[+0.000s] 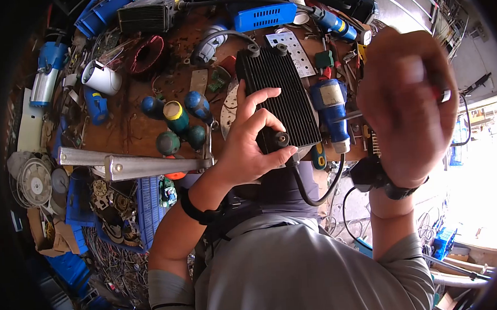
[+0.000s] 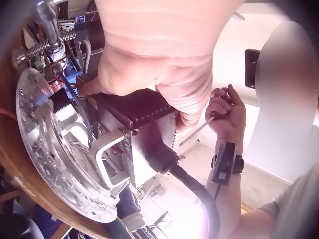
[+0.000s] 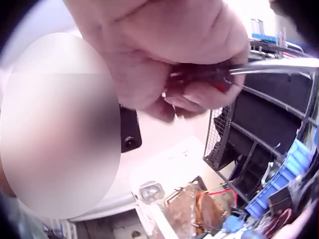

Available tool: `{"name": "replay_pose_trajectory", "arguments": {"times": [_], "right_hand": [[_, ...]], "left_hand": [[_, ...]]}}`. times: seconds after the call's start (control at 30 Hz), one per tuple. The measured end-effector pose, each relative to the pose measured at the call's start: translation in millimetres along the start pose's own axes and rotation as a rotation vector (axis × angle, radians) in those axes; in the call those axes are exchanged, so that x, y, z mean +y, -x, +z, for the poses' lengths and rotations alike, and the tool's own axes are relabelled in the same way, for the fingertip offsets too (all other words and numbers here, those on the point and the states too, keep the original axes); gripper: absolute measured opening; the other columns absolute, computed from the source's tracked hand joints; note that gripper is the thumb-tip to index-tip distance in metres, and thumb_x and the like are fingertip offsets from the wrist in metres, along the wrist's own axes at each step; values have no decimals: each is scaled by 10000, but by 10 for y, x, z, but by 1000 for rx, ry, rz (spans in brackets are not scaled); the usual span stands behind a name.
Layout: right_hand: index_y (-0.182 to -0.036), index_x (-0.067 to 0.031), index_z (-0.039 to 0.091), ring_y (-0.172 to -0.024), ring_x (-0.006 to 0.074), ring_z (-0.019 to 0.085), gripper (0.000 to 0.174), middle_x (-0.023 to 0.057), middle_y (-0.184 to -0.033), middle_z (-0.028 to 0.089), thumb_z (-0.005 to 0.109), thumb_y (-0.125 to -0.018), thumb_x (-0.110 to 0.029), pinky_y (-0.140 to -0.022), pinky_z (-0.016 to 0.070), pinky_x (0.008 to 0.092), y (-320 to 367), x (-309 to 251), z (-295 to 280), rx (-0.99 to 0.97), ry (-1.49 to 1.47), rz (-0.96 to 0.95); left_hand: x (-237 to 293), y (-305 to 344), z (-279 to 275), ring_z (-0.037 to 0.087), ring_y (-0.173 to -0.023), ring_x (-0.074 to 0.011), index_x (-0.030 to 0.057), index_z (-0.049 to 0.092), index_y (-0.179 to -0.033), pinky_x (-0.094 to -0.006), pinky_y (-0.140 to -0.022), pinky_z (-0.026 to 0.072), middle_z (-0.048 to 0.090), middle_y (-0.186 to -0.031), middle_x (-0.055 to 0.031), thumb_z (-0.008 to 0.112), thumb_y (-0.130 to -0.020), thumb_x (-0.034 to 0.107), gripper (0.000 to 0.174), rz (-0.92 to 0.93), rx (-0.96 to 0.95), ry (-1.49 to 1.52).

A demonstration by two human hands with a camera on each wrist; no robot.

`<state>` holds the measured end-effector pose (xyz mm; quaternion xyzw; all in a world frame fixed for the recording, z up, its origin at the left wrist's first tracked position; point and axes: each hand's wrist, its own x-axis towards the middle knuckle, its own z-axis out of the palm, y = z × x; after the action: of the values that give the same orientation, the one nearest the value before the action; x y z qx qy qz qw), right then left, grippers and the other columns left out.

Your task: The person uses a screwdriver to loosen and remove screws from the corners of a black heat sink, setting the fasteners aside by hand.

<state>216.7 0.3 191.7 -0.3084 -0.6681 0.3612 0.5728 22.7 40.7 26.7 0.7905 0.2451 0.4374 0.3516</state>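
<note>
Left hand (image 1: 240, 147) clamped on black finned housing (image 1: 287, 92), thumb by the cable end, fingers over the fins. Housing is in front of the torso, at the near edge of the brown table (image 1: 123, 135); thick black cable (image 1: 308, 194) leaves its near end and loops down. Right hand (image 1: 407, 106), blurred in head view, is raised to the right, well apart from the left, fingers curled round a screwdriver (image 1: 351, 115). Shaft points at the housing side; can't tell if tip touches anything. Perforated metal disc (image 2: 30, 119) just beside the housing, partly hidden by it in head view. Blue cylindrical tool (image 1: 332, 110) to the housing's right, white perforated plate (image 1: 294, 50) behind. Left: cluster of blue and green handles (image 1: 176, 116), metal bars (image 1: 132, 165), white cup (image 1: 102, 78).
</note>
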Motion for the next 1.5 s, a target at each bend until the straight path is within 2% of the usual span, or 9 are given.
{"name": "replay_pose_trajectory", "arguments": {"times": [0.1,0.13,0.3,0.5,0.73,0.87,1.1,1.43,1.5], "right_hand": [[-968,-31,683,-609,133,647,399,72,-780,680,853,-757,-324,-558,492,274,51,63,80,-328,780,212],[-881,-29,675,-618,278,683,441,117,-685,674,813,-764,-431,-539,505,393,99,213,123,-398,931,135],[-877,-62,600,-598,297,673,441,88,-627,640,788,-787,-451,-535,512,413,378,549,331,-528,1149,232],[-967,-86,614,-669,310,667,242,114,-791,609,734,-805,-221,-552,526,414,419,542,203,-602,927,37],[-945,-24,564,-631,300,674,386,106,-670,649,746,-812,-337,-533,510,412,405,629,332,-507,1108,269],[-1091,-153,663,-721,299,674,338,110,-954,622,728,-767,-77,-642,552,401,412,593,201,-481,750,92],[-891,-45,584,-717,318,684,349,110,-754,650,755,-811,-339,-629,555,407,356,555,230,-516,1029,313],[-1021,-126,651,-736,321,679,266,125,-946,618,723,-770,-174,-594,544,413,367,541,234,-542,1027,411],[-1053,-40,649,-679,283,686,316,113,-978,628,759,-775,-141,-610,548,386,397,535,230,-530,878,207]], "left_hand": [[-55,27,-1,263,-1453,-448,86,570,-984,-622,-1206,18,457,-1436,-160,867,-713,303,456,22,-33,-51],[-42,18,-4,263,-1453,-448,86,570,-984,-622,-1206,18,457,-1436,-160,867,-713,303,456,25,-32,-48],[-66,13,84,476,-1309,-359,67,391,-1251,-565,-1225,65,484,-1401,-176,891,-659,240,793,39,69,25],[-34,26,51,458,-1346,-371,73,421,-1241,-578,-1225,79,489,-1416,-187,900,-611,197,801,-44,30,6],[-47,6,77,448,-1349,-384,69,441,-1267,-565,-1225,94,481,-1417,-182,889,-628,206,792,-5,58,63],[-29,5,22,413,-1382,-382,70,438,-1274,-586,-1224,43,459,-1432,-163,879,-655,268,785,-31,16,-5],[-74,-22,35,427,-1373,-356,81,441,-1278,-604,-1225,-9,481,-1402,-159,876,-626,309,816,59,16,-5],[-125,-15,54,443,-1349,-367,67,438,-1298,-615,-1222,-1,480,-1385,-150,854,-640,342,826,100,33,-18],[-125,-11,38,443,-1349,-368,64,437,-1302,-619,-1219,0,480,-1383,-148,846,-664,365,816,115,34,-36]]}}
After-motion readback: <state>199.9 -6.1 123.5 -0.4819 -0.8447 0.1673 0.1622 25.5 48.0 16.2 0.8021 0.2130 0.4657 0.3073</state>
